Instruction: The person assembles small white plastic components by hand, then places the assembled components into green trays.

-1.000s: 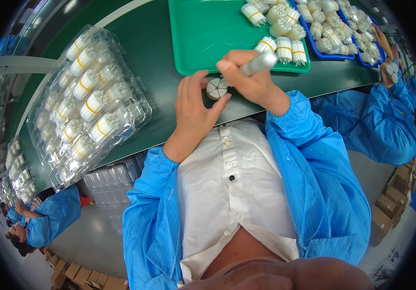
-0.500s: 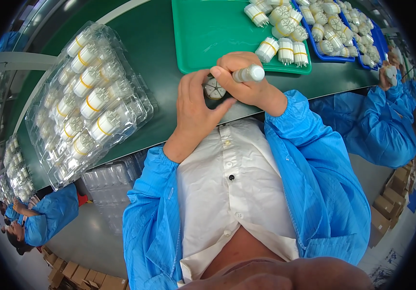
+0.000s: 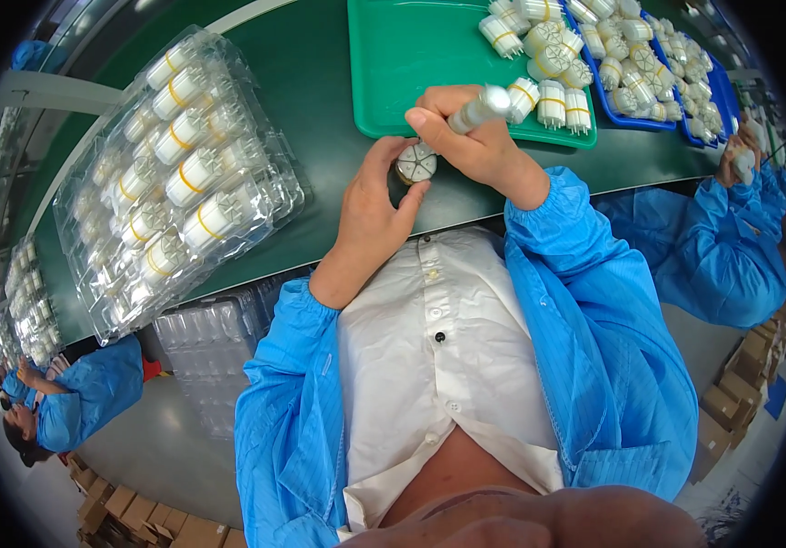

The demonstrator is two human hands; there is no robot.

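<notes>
A: State the condition of the left hand.
B: The left hand point(image 3: 367, 208) is curled, thumb and fingers gripping the sides of a round white part point(image 3: 417, 164) with dark radial lines dividing its flat end face.
A: Locate the part.
B: Near the near edge of the smooth, dark green counter point(image 3: 324, 119), end face up. Contact with the surface cannot be determined.
A: And the right hand?
B: The right hand point(image 3: 482, 153) is closed around a pale, translucent, round-ended cylindrical handle point(image 3: 479, 108), slanted above the part. Its lower end is hidden by the fingers.
A: Adjacent items?
B: Farther from the near edge: a glossy green rectangular tray point(image 3: 411, 68) with a raised rim, carrying white yellow-banded cylinders point(image 3: 551, 103) with pronged ends. Toward the counter's left: a clear, thin-walled moulded plastic pack point(image 3: 285, 194), its shiny pockets filled with similar cylinders. Beyond the green tray, rightward: blue trays point(image 3: 632, 122), heaped likewise.
</notes>
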